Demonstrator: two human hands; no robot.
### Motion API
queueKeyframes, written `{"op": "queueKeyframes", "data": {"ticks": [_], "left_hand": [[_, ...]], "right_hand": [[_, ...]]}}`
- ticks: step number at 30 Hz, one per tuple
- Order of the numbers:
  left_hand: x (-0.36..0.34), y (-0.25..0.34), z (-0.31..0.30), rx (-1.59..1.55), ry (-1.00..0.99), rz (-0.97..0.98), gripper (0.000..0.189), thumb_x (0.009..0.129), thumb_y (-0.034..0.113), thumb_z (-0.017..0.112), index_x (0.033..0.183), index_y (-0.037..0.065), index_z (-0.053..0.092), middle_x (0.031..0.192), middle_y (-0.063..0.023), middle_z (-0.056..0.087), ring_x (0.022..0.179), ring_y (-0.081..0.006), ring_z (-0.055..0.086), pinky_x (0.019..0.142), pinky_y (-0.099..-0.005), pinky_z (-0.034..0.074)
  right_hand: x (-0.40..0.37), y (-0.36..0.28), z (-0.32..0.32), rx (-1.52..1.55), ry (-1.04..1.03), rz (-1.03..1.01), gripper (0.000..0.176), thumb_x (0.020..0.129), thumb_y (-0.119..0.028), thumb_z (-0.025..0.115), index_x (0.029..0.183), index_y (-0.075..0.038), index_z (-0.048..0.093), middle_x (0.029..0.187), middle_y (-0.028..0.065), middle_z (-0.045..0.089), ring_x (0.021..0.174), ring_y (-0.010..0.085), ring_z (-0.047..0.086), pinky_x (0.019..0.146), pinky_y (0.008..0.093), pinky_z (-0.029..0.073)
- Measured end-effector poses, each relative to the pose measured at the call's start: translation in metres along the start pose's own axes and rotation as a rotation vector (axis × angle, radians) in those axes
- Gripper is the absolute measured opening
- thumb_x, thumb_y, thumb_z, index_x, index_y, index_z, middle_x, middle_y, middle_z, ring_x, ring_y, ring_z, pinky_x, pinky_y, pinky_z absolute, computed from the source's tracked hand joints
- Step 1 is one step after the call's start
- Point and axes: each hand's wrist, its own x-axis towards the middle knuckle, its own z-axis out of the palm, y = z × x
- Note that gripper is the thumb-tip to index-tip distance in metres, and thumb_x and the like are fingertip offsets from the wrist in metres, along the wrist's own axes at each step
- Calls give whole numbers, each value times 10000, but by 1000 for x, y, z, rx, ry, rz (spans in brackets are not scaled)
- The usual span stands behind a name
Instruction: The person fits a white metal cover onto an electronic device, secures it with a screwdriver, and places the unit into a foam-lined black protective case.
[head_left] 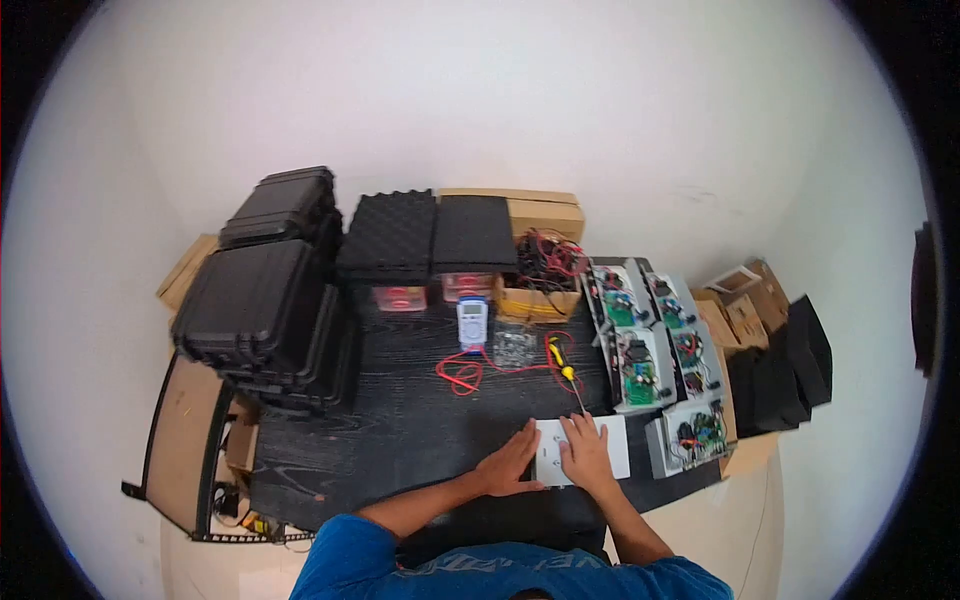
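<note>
A white rectangular panel (612, 445) lies flat at the near edge of the black table (400, 420). My left hand (512, 463) rests on the panel's left edge, fingers spread. On top of the panel lies my right hand (585, 452), fingers flat and apart. Neither hand holds anything. A yellow-handled screwdriver (565, 368) lies just beyond the panel, its tip pointing toward my right hand.
A white multimeter (472, 322) with red leads (462, 375) sits mid-table beside a small clear bag (514, 346). Several open circuit-board units (640, 365) line the right side. Black hard cases (265, 320), foam blocks (390, 235) and cardboard boxes (545, 215) crowd the left and back.
</note>
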Motion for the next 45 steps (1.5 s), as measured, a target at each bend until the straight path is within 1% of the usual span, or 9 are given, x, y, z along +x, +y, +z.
{"op": "queueKeyframes", "data": {"ticks": [6,10,13,17,21,26,36,37,45], "left_hand": [[-11,21,-65,-2,149,-112,999,1024,583,598,1665,-64,186,1754,-294,133,1633,-472,128,1312,-593,148],[-59,61,-235,300,387,-298,850,856,426,770,1543,21,477,1658,-269,380,1567,-492,296,1277,-673,169],[-111,83,-363,664,742,-457,611,697,245,698,1271,45,637,1416,-256,584,1402,-515,459,1188,-725,249],[-198,52,-473,997,1125,-662,549,956,238,667,1455,26,581,1609,-207,504,1536,-460,386,1268,-617,226],[-281,-23,-534,510,1202,-1094,645,967,419,746,1410,-35,625,1473,-252,620,1384,-434,565,1195,-481,390],[-300,-35,-533,134,1167,-1075,702,951,462,787,1349,-100,654,1281,-269,721,1171,-325,702,1050,-395,515],[-341,121,-502,159,1239,-992,643,935,260,761,1428,-116,592,1269,-215,718,1159,-261,692,1056,-361,512],[-349,136,-490,145,1248,-1003,631,930,219,743,1439,-117,583,1280,-215,712,1174,-264,687,1071,-363,505],[-391,179,-338,97,1269,-1279,682,853,148,736,1456,-120,563,1336,-238,682,1242,-299,656,1127,-386,468]], "right_hand": [[38,-32,-20,201,15,-61,603,937,-250,696,1492,-56,560,1519,226,548,1477,451,448,1185,654,317],[94,-121,-51,422,-24,-310,632,936,-213,735,1510,-38,534,1548,259,518,1451,449,484,1197,506,385],[137,-208,-75,644,-211,-463,636,984,-222,711,1557,-52,494,1616,261,456,1486,443,464,1223,460,382],[185,-314,-90,733,-315,-739,730,1019,-217,698,1658,-99,367,1710,265,322,1586,422,335,1227,451,383],[223,-387,-73,968,-444,-679,804,1022,-221,698,1705,-157,279,1745,308,184,1635,411,205,1243,476,355],[235,-418,-50,1065,-584,-496,833,1010,-207,720,1715,-194,277,1725,407,37,1642,426,114,1235,421,345],[161,-404,-78,1493,-896,-639,699,1082,-54,580,1710,-109,277,1778,286,-45,1644,329,124,1286,424,237],[147,-399,-83,1527,-992,-601,769,1113,-196,562,1736,-122,117,1805,182,70,1644,341,199,1317,449,203],[72,-349,-67,1597,-1261,-85,886,1106,-136,565,1715,-59,-74,1680,287,381,1560,330,412,1263,421,321]]}}
